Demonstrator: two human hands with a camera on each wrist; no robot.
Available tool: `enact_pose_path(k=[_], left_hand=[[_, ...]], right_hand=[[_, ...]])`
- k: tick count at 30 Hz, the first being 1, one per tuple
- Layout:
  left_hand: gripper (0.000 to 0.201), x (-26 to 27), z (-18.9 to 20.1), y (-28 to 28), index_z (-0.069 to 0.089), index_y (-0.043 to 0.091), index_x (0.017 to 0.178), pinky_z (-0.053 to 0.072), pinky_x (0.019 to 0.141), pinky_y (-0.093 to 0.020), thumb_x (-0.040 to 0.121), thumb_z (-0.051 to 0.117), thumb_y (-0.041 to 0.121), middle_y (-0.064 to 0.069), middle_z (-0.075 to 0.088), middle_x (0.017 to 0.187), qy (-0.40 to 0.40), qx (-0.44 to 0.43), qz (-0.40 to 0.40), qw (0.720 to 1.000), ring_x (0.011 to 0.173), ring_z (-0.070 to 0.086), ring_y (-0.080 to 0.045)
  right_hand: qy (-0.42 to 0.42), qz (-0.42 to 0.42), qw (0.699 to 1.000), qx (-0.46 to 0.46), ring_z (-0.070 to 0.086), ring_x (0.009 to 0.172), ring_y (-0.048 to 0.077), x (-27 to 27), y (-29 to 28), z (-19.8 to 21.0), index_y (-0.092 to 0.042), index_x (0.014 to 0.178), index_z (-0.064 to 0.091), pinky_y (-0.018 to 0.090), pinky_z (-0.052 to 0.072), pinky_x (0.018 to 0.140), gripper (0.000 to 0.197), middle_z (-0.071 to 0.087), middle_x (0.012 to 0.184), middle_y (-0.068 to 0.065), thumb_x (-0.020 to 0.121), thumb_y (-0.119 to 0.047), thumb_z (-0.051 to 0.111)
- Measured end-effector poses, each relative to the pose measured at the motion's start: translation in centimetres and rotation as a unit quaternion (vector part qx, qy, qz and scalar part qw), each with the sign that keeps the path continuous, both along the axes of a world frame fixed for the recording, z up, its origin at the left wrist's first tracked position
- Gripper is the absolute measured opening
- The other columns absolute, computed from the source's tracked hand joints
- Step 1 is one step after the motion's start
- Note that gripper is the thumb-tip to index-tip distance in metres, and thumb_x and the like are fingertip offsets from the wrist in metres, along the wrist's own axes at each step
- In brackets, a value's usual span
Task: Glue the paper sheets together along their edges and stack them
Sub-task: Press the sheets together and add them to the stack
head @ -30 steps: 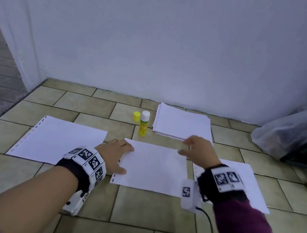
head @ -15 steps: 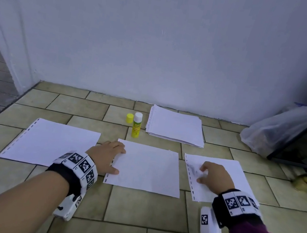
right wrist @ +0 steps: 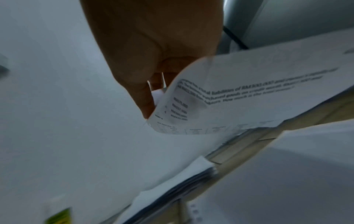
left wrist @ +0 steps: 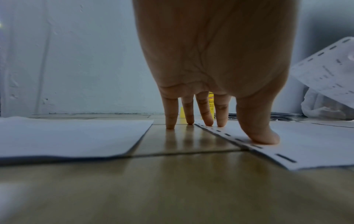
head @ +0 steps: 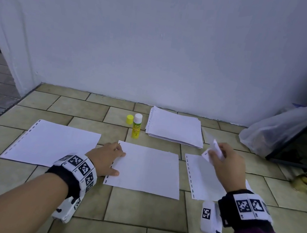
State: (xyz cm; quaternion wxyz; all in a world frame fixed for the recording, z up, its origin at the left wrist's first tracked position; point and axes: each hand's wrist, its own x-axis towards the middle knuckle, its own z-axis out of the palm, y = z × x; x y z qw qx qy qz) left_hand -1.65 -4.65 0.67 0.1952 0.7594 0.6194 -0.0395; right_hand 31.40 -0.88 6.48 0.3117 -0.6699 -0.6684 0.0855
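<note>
Three white sheets lie in a row on the tiled floor: a left sheet (head: 52, 143), a middle sheet (head: 147, 169) and a right sheet (head: 202, 180). My left hand (head: 106, 158) rests open on the punched left edge of the middle sheet (left wrist: 306, 141), with the thumb (left wrist: 262, 136) pressing the edge and straight fingers touching the floor. My right hand (head: 225, 164) pinches the far corner of the right sheet (right wrist: 249, 97) and lifts it, so its printed underside shows. An uncapped yellow glue stick (head: 136, 126) stands behind the middle sheet, and its yellow cap (head: 129, 119) sits beside it.
A stack of paper (head: 174, 127) lies by the white wall (head: 159, 38). A clear plastic bag (head: 277, 129) and a dark panel (head: 306, 145) are at the right, with a small brass-coloured object (head: 303, 182) on the floor. A doorway opens at the left.
My right hand went from the middle sheet's far edge onto the right sheet, then pinched its far corner and raised it. My left hand stayed on the middle sheet's left edge.
</note>
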Motion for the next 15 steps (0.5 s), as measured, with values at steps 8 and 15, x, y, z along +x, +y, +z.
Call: enact_pose_path(k=[8,15], left_hand=[[0.054,0.3,0.4,-0.4,0.043,0.026,0.128,0.042,0.097,-0.029,0.085,0.064,0.050,0.008,0.044,0.133,0.028,0.023,0.032,0.999,0.120,0.045,-0.011],[0.047,0.5,-0.2,-0.7,0.045,0.019,0.136,0.038,0.100,-0.027,0.094,0.055,0.036,0.003,0.043,0.142,0.037,0.040,0.019,0.998,0.130,0.037,-0.013]], right_hand=[[-0.061,0.207,0.971,-0.105,0.060,0.098,0.026,-12.6,-2.4,-1.3,-0.017,0.114,0.061,0.029,0.040,0.075,0.030,0.068,0.107,0.005,0.091,-0.036,0.056],[-0.120,0.251,0.930,-0.238,0.049,0.118,0.025,-17.3,-2.2,-5.1,-0.018,0.124,0.054,0.033,0.040,0.096,0.043,0.058,0.124,0.008,0.089,-0.042,0.058]])
